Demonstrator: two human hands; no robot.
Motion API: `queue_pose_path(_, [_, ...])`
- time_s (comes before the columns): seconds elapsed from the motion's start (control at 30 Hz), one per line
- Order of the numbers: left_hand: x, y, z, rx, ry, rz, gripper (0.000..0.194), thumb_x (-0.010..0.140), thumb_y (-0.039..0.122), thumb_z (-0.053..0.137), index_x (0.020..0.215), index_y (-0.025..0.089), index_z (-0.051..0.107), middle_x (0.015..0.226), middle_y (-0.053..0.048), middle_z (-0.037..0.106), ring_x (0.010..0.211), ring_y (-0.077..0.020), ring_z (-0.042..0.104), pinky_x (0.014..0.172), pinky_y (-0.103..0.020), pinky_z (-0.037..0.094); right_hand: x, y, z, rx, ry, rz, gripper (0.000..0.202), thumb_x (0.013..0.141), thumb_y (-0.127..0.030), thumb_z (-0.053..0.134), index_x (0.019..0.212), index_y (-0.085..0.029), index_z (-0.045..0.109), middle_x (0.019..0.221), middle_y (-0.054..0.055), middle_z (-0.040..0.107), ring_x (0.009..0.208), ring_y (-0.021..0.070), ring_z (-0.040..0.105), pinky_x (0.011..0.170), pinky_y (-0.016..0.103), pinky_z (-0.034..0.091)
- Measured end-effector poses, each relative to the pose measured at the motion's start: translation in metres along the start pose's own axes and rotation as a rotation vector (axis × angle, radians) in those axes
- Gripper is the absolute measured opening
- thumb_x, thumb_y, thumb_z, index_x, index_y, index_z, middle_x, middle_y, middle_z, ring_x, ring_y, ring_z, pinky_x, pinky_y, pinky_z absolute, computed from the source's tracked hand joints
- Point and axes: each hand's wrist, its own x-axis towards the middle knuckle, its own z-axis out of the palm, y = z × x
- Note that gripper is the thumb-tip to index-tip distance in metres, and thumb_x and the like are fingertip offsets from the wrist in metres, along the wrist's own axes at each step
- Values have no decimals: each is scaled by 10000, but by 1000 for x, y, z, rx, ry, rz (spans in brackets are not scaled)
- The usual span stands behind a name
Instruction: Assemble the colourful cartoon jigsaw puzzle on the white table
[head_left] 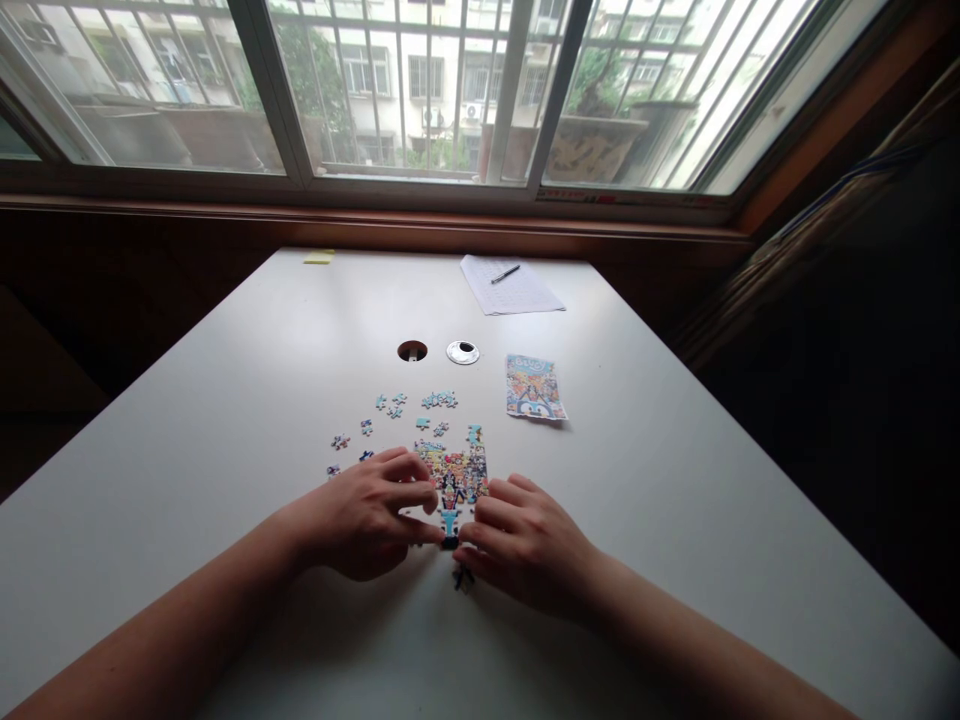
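Note:
A partly joined jigsaw puzzle [456,470] with a crowded, colourful picture lies flat on the white table [322,640]. At its left edge is my left hand [375,515], fingers bent and apart from the thumb; the thumb tip touches a dark piece [450,543] at the puzzle's lower end. My right hand [525,540] is closed at the lower right edge, its curled thumb and fingers at that same end. The fingertips partly hide what they grip. Just below the right fingers lies a loose dark puzzle piece [463,577].
Several loose pieces [439,399] lie beyond and left of the puzzle. A printed picture sheet [534,388] lies to the right. Farther back are a round cable hole [412,351], its metal cover [463,352], papers [517,295] with a pen [505,274], and yellow sticky notes [319,257].

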Motion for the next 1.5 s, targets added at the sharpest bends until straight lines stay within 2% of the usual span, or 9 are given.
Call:
queue_pose_path(0.13, [0, 0, 1, 17, -12, 4, 426, 751, 119, 657, 1127, 319, 666, 980, -32, 643, 961, -236, 538, 842, -406, 481, 0, 0, -1, -8, 0, -43, 163, 974, -280, 557, 843, -221, 633, 735, 5, 574, 742, 181, 437, 666, 345, 235])
queue_pose_path(0.4, [1, 0, 1, 21, -37, -1, 363, 797, 164, 638, 1128, 310, 668, 962, -38, 650, 975, -254, 528, 826, -421, 458, -1, 0, 0, 12, -12, -59, 148, 979, -274, 554, 889, -235, 665, 735, 0, 576, 721, 175, 410, 655, 352, 222])
queue_pose_path(0.87, [2, 1, 2, 22, -29, -8, 418, 743, 136, 667, 1121, 312, 672, 920, -35, 613, 988, -252, 527, 843, -407, 474, 0, 2, -2, 49, -27, -49, 135, 970, -277, 578, 889, -242, 679, 737, 0, 595, 724, 163, 436, 653, 347, 225])
queue_pose_path(1.23, [-1, 0, 3, -14, -11, -16, 429, 718, 123, 656, 1108, 302, 670, 931, -40, 585, 917, -233, 507, 837, -401, 488, 0, 2, -3, 45, -16, -65, 139, 969, -289, 568, 897, -245, 678, 710, -3, 579, 716, 164, 447, 649, 344, 229])
queue_pose_path(1.33, [-4, -2, 4, -43, 74, -36, 412, 725, 94, 613, 1092, 275, 662, 903, -43, 591, 885, -221, 511, 810, -391, 492, -2, 5, -4, 76, 32, -51, 118, 960, -274, 580, 938, -244, 692, 690, -6, 566, 691, 154, 458, 650, 335, 256])
queue_pose_path(1.5, [-10, -13, 1, -7, 421, -170, 280, 775, 59, 568, 958, 240, 678, 822, -33, 601, 810, -196, 501, 711, -349, 471, -9, 23, -6, 168, 192, 51, 119, 943, -230, 613, 996, -221, 719, 679, -3, 571, 637, 134, 481, 643, 310, 342])
